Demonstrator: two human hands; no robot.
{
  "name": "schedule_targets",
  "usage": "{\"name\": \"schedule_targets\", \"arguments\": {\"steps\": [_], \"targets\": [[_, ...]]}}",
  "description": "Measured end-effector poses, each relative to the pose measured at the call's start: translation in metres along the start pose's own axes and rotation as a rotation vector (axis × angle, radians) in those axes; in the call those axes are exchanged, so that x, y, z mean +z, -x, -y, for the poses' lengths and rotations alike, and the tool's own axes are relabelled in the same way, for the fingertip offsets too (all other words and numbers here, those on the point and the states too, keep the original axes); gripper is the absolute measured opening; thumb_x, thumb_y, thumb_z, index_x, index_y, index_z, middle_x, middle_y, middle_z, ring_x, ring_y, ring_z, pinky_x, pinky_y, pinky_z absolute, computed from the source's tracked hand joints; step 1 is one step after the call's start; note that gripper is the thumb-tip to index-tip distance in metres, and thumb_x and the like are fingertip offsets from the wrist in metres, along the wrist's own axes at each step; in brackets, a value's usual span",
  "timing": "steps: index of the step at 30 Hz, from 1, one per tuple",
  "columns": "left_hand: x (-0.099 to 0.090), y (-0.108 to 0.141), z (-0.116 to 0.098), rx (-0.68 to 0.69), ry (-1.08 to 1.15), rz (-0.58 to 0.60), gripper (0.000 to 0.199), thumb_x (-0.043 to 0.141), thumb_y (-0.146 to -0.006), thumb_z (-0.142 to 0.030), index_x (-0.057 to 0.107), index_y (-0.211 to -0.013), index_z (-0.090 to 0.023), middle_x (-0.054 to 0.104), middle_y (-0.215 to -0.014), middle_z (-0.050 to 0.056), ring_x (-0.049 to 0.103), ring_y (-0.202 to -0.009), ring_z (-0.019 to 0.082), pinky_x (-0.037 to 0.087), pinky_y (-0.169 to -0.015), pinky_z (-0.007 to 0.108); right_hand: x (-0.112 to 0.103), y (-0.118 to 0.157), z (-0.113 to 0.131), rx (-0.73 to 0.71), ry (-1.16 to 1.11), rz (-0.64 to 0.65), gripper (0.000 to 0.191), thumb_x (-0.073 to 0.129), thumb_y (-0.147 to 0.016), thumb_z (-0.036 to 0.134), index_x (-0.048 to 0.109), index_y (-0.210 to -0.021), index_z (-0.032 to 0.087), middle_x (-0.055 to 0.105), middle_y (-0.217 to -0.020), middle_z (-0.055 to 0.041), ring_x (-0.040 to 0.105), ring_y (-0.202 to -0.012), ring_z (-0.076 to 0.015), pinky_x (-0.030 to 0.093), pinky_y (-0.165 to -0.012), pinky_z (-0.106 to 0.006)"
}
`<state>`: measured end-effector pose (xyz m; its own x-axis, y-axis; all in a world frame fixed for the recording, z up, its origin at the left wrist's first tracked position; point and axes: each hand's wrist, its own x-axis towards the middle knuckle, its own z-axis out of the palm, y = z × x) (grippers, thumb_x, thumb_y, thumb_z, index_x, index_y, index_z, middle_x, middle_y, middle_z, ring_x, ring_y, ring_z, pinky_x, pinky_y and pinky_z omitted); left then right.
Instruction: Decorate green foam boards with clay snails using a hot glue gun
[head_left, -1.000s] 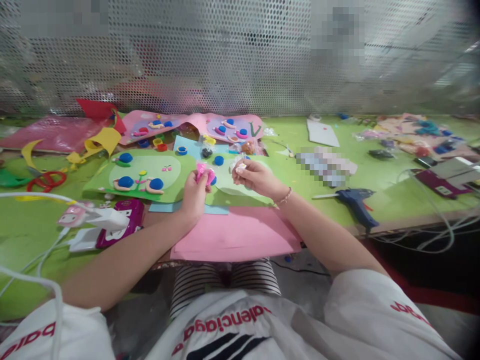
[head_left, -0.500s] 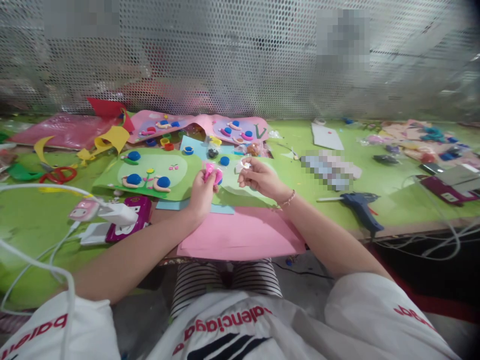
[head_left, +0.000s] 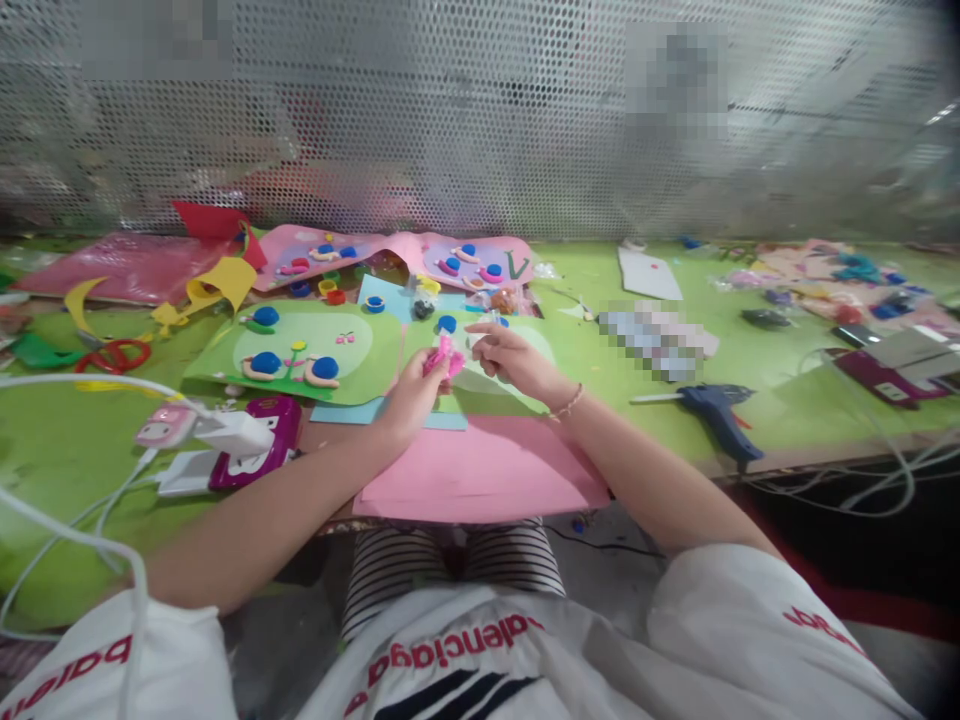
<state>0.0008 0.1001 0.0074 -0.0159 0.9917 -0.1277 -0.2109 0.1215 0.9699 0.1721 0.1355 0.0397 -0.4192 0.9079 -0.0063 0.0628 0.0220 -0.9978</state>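
My left hand (head_left: 414, 392) is closed around a bright pink lump (head_left: 447, 360), which looks like soft modelling clay with a clear wrapper on it. To its right hovers my right hand (head_left: 514, 362), index finger stretched toward the lump and the other fingers bent; I see nothing held there. Both are above a green sheet (head_left: 379, 380) with pale oval patches. On the sheet's left half lie snail-like figures with blue shells (head_left: 262, 363) and a small yellow flower (head_left: 299, 346). A blue clay ball (head_left: 447, 323) sits just beyond my hands.
Pink sheets (head_left: 480, 470) lie at the table's front edge. Right of me rests a blue glue gun (head_left: 716, 412). Red-handled scissors (head_left: 116, 356), a purple power strip (head_left: 274, 430) and white cables are at left. Behind, a decorated pink sheet (head_left: 397, 250) stands before a perforated metal screen (head_left: 480, 120).
The small white piece in my right hand no longer shows there, and its index finger has straightened. My left hand has shifted slightly right with the pink lump, which now looks more spread out.
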Motion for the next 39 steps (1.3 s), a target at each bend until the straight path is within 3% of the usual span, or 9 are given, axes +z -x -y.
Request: {"name": "schedule_targets", "arguments": {"steps": [2,6,13,17,20,28,33,37,39], "targets": [[0.001,0.003,-0.001,0.024,-0.002,0.068,0.017,0.063,-0.084,-0.027,0.061,-0.097,-0.017,0.063,-0.083,0.003,0.056,-0.063,0.009,0.047,-0.062,0.021,0.004,0.003,0.002,-0.048,0.247,0.009,0.018,0.055,-0.079,0.035,0.055,-0.084,0.018,0.042,-0.063,0.0049,0.037,-0.053,-0.0079,0.031,-0.052,-0.025],[0.003,0.006,-0.004,0.054,0.075,0.132,0.024,0.064,-0.082,-0.024,0.060,-0.105,-0.017,0.062,-0.099,0.005,0.060,-0.075,0.011,0.050,-0.072,0.024,0.004,0.001,0.000,-0.137,0.543,-0.024,0.034,0.058,-0.079,0.042,0.043,-0.061,0.018,0.034,-0.056,0.0052,0.031,-0.054,-0.0077,0.025,-0.052,-0.025],[0.003,0.000,-0.003,-0.002,0.232,0.024,0.017,0.061,-0.085,-0.028,0.055,-0.097,-0.018,0.055,-0.102,0.004,0.060,-0.073,0.010,0.051,-0.071,0.024,-0.031,-0.035,-0.012,-0.103,0.192,-0.165,0.041,0.057,-0.080,0.045,0.055,-0.110,0.017,0.056,-0.072,0.0009,0.033,-0.052,-0.0081,0.033,-0.050,-0.024],[0.002,0.000,-0.003,-0.009,0.217,0.040,0.014,0.063,-0.082,-0.025,0.057,-0.093,-0.017,0.056,-0.098,0.004,0.059,-0.071,0.009,0.051,-0.072,0.024,-0.066,-0.048,-0.013,-0.194,0.556,-0.423,0.030,0.052,-0.085,0.037,0.061,-0.105,0.016,0.066,-0.097,-0.0085,0.056,-0.077,-0.0158,0.045,-0.071,-0.029],[0.002,0.003,-0.004,-0.010,0.187,0.079,0.017,0.064,-0.081,-0.028,0.058,-0.092,-0.017,0.057,-0.098,0.004,0.059,-0.071,0.009,0.050,-0.072,0.024,-0.090,-0.055,-0.014,-0.071,0.874,-0.537,0.028,0.055,-0.084,0.031,0.061,-0.104,0.012,0.066,-0.103,-0.0144,0.058,-0.092,-0.0233,0.045,-0.083,-0.036],[0.000,0.005,-0.003,0.022,0.085,0.123,0.020,0.065,-0.079,-0.033,0.062,-0.089,-0.016,0.059,-0.094,0.003,0.058,-0.073,0.010,0.049,-0.072,0.023,-0.103,-0.084,-0.023,0.028,1.022,-0.529,0.020,0.061,-0.081,0.031,0.057,-0.072,0.014,0.061,-0.074,-0.0107,0.053,-0.071,-0.0200,0.042,-0.070,-0.033],[-0.001,0.005,-0.003,0.029,0.054,0.121,0.015,0.062,-0.082,-0.029,0.062,-0.089,-0.016,0.060,-0.093,0.003,0.059,-0.071,0.009,0.048,-0.072,0.022,-0.094,-0.076,-0.015,-0.061,1.039,-0.579,0.023,0.058,-0.082,0.034,0.056,-0.090,0.013,0.061,-0.094,-0.0127,0.054,-0.080,-0.0195,0.042,-0.073,-0.031],[-0.001,0.005,-0.003,0.030,0.043,0.119,0.015,0.063,-0.081,-0.031,0.063,-0.088,-0.017,0.061,-0.093,0.003,0.058,-0.070,0.009,0.048,-0.070,0.023,-0.079,-0.070,-0.008,-0.121,1.047,-0.248,0.024,0.066,-0.073,0.039,0.058,-0.073,0.016,0.062,-0.079,-0.0065,0.053,-0.072,-0.0182,0.040,-0.069,-0.030],[-0.002,0.004,-0.002,0.041,0.044,0.116,0.016,0.064,-0.081,-0.032,0.063,-0.087,-0.017,0.061,-0.092,0.003,0.058,-0.070,0.009,0.048,-0.070,0.023,-0.071,-0.071,-0.009,-0.134,1.024,-0.201,0.021,0.070,-0.067,0.033,0.057,-0.066,0.016,0.063,-0.082,-0.0059,0.054,-0.074,-0.0179,0.040,-0.072,-0.029]]}}
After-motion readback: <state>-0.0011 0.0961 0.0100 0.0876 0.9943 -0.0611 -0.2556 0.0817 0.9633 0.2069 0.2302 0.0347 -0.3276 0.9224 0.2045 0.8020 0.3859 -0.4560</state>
